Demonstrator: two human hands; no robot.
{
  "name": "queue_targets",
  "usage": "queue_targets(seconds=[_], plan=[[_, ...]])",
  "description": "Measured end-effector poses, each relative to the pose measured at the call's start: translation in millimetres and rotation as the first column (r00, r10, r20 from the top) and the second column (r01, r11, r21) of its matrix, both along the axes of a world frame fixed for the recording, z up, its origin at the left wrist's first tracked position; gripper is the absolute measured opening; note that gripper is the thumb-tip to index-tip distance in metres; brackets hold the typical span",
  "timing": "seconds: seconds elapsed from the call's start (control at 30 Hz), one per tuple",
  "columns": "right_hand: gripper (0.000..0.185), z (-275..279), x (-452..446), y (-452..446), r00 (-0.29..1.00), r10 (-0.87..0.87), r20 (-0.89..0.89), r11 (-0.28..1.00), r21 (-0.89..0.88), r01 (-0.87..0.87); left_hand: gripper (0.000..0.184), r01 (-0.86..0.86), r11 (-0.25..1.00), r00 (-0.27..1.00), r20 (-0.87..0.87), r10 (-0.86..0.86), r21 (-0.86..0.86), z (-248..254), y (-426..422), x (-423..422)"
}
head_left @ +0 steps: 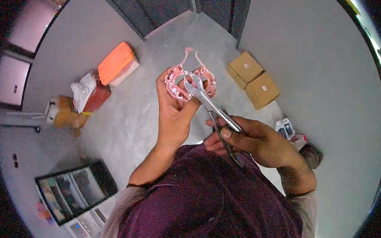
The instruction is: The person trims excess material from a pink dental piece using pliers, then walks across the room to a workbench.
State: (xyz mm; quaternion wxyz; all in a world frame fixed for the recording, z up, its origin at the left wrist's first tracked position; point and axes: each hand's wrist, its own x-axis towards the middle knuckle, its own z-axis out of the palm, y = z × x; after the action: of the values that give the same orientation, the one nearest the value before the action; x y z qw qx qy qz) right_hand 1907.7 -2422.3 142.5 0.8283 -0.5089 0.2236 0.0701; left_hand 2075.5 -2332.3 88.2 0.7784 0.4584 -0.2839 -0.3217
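Observation:
Near the middle of the head view, my left hand (173,114) is closed on a pink and white piece (172,85) made of two curved halves with holes, thin strands rising from its top. My right hand (257,141) grips the dark handles of metal pliers (218,111), its fingers wrapped round them. The rounded head of the pliers lies between the two halves, against or just in front of the pink piece. Whether its jaws touch the piece, I cannot tell.
An orange-lidded box (117,64) and a red bag with white plastic (91,92) stand at the left. Two cardboard boxes (262,89) sit on the floor at the right. A black-framed drawer case (74,192) is at the lower left.

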Motion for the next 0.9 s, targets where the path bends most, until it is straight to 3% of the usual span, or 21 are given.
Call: queue_targets(seconds=[0.2,0.33,0.37,0.47,0.53,0.6,0.67,0.73,0.77,0.83,0.9], plan=[[0.038,-0.1,168.9,-73.1,1.0,0.013,0.02,0.998,-0.054,-0.012,0.06,-0.001,1.0,0.999,0.054,0.001,0.009,4.0,-71.0,166.7],[0.036,29.2,245.9,-143.6,0.997,0.022,0.067,0.995,-0.101,-0.015,0.061,-0.048,0.999,0.977,0.209,0.044,0.016,37.7,-143.2,244.8],[0.036,38.0,203.2,-139.8,0.997,0.011,0.074,0.994,-0.108,-0.003,0.062,-0.077,0.997,0.964,0.257,0.075,0.001,47.3,-141.9,202.5],[0.035,49.5,245.0,-176.0,0.999,0.031,0.025,0.986,-0.166,-0.027,0.065,-0.131,0.991,0.917,0.385,0.105,0.041,46.3,-173.0,253.5],[0.037,50.1,267.7,-209.7,0.988,0.126,-0.085,0.96,-0.241,-0.143,0.066,-0.104,0.994,0.895,0.439,0.074,0.045,39.3,-200.2,282.6],[0.038,31.8,262.9,-261.2,0.994,0.086,-0.071,0.953,-0.284,-0.102,0.064,0.011,0.999,0.876,0.481,-0.031,0.043,11.7,-253.5,292.5],[0.04,20.9,292.9,-290.2,0.996,0.05,-0.071,0.946,-0.315,-0.07,0.063,0.073,0.995,0.893,0.441,-0.095,0.066,-6.6,-280.9,334.1],[0.039,-4.6,334.4,-330.3,0.979,0.204,0.001,0.806,-0.567,-0.167,0.062,0.137,0.986,0.902,0.398,-0.165,0.099,-34.2,-316.6,380.6],[0.039,-20.5,349.1,-343.8,0.981,0.192,0.0,0.816,-0.555,-0.16,0.061,0.205,0.976,0.914,0.343,-0.216,0.069,-48.2,-335.6,397.8],[0.039,-42.5,378.2,-386.1,0.985,-0.033,-0.171,0.919,-0.392,-0.038,0.06,0.258,0.966,0.921,0.295,-0.255,0.031,-59.6,-386.6,430.0],[0.039,-68.1,402.7,-420.9,0.99,-0.027,-0.142,0.964,-0.266,-0.011,0.06,0.271,0.959,0.937,0.204,-0.283,0.087,-70.4,-425.8,458.5]])
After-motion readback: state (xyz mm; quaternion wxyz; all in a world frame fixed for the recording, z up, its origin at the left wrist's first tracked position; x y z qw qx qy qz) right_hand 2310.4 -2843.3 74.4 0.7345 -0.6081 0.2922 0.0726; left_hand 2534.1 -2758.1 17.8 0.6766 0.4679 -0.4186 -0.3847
